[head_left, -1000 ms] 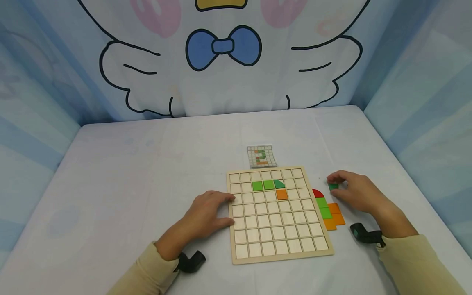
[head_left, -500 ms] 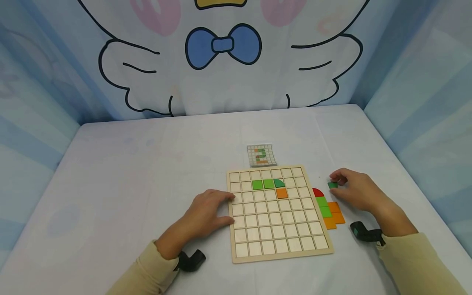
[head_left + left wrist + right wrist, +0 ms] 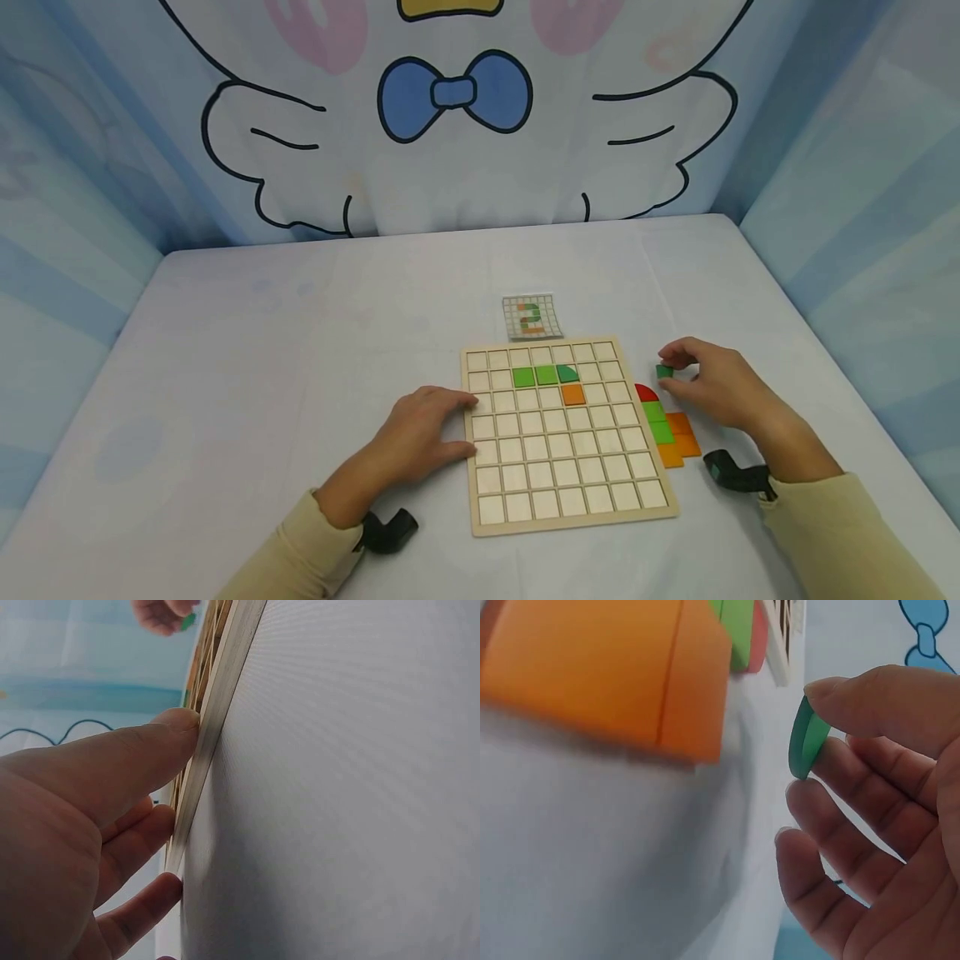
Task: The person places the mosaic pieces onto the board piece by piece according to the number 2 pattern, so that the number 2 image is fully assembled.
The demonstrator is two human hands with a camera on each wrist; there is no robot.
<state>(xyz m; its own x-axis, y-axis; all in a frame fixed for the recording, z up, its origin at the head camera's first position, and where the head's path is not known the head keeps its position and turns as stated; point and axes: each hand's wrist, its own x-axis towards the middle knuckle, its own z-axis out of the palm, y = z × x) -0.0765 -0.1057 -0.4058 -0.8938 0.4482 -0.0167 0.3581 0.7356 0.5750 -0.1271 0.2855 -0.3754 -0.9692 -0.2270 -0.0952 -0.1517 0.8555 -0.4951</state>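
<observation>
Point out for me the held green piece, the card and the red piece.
Held green piece (image 3: 810, 742), right wrist view: middle of its visible surface.
Card (image 3: 532, 317), head view: middle of its printed face.
Red piece (image 3: 647, 393), head view: middle of its top face.

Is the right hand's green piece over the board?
No, the right hand holds the green piece to the right of the board.

Booth-like spot, exact type unclear: cartoon bkdrop (image 3: 465, 179) w/ blue side drapes (image 3: 862, 200) round white-covered tbl (image 3: 300, 333).
</observation>
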